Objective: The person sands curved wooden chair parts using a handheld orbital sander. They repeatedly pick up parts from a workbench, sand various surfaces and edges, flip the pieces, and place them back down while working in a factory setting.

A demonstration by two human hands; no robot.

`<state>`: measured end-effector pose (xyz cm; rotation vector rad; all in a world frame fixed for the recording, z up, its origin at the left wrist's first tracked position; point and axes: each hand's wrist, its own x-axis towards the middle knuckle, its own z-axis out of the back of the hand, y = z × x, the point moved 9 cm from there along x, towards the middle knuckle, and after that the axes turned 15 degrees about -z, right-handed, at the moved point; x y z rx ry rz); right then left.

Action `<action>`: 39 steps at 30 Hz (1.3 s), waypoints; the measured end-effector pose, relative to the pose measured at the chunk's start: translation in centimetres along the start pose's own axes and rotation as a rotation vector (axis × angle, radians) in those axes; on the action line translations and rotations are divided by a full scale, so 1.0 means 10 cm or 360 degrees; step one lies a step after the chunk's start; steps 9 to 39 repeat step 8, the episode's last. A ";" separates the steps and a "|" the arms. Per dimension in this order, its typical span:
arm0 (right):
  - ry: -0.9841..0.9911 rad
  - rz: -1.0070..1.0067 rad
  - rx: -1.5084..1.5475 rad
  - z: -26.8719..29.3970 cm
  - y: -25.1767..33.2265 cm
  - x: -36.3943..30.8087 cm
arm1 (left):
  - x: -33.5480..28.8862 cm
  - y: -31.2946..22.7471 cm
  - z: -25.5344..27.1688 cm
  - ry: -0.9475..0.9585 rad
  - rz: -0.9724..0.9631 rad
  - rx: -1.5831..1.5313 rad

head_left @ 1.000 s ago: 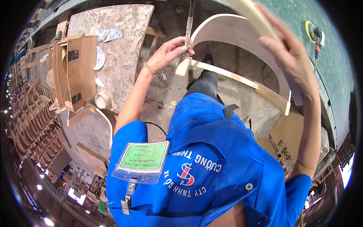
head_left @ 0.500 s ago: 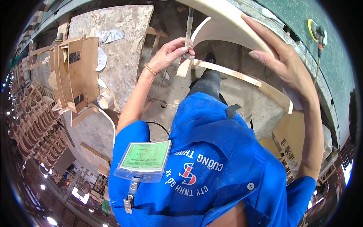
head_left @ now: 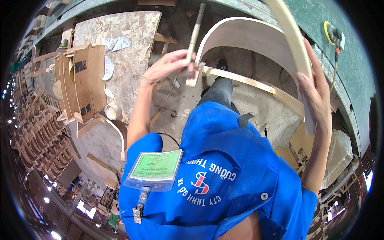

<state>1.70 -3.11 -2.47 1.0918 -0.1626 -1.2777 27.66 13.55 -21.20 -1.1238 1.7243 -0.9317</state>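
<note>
A pale curved wooden chair-like frame [head_left: 250,30] stands in front of me, with a broad bent panel and a straight lower rail [head_left: 244,80]. My right hand [head_left: 317,92] grips its right-hand edge, thumb on the near face and fingers behind. My left hand [head_left: 172,67], slightly blurred, is closed around a slim stick-like tool [head_left: 195,36], pale and wrapped-looking with a darker upper end. It is held upright beside the frame's left corner [head_left: 193,81]. Whether the tool touches the wood I cannot tell.
On the left, a worn board [head_left: 132,30] bears paper scraps, a brown wooden box-like piece [head_left: 90,80] and a tape roll [head_left: 113,110]. A green-topped bench [head_left: 352,72] with a hose-fed sander [head_left: 339,40] runs along the right. Cardboard [head_left: 302,140] lies below the frame.
The curved frame has turned, its upper edge swinging right and nearer. My right hand has gone from lying along the edge to gripping it. My left hand has shifted slightly left with the stick-like tool.
</note>
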 end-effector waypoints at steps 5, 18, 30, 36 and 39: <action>-0.0173 -0.0371 0.0172 0.46 -0.85 -0.27 | -0.92 0.08 0.92 -0.0611 0.0214 0.0257; -0.0201 -0.0386 0.0238 0.49 -1.13 -0.31 | -1.53 0.31 1.51 -0.0979 0.0365 0.0480; -0.0201 -0.0386 0.0238 0.49 -1.13 -0.31 | -1.53 0.31 1.51 -0.0979 0.0365 0.0480; -0.0201 -0.0386 0.0238 0.49 -1.13 -0.31 | -1.53 0.31 1.51 -0.0979 0.0365 0.0480; -0.0201 -0.0386 0.0238 0.49 -1.13 -0.31 | -1.53 0.31 1.51 -0.0979 0.0365 0.0480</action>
